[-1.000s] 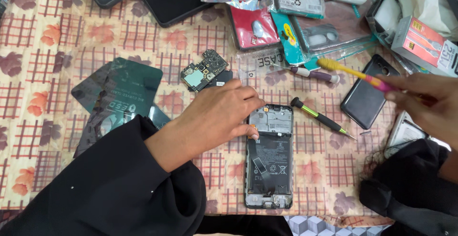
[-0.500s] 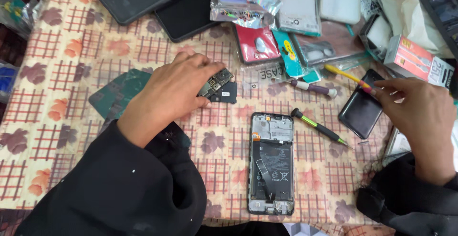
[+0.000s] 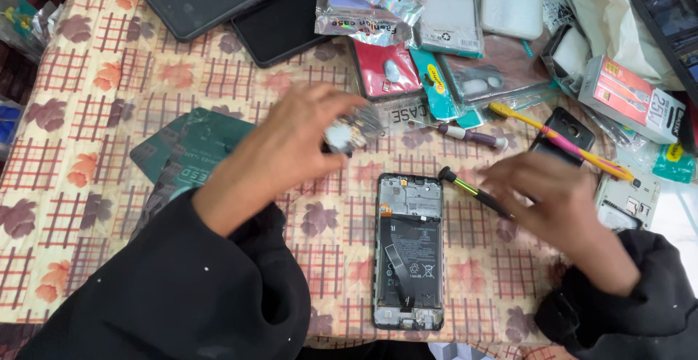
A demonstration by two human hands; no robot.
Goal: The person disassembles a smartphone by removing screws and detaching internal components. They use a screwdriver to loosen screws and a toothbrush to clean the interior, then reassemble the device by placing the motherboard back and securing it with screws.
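patterned tablecloth (image 3: 94, 98): opened phone (image 3: 408, 251) shows battery; left hand (image 3: 291, 149) holds circuit board (image 3: 352, 133).

Checked, leaf-print tablecloth (image 3: 94, 120); seemingly green sheet (image 3: 196, 149)

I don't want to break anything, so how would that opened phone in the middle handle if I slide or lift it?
The opened phone lies flat, so it would probably slide on the tablecloth without tipping. Its exposed insides look fragile; lifting by the frame edges seems safest.
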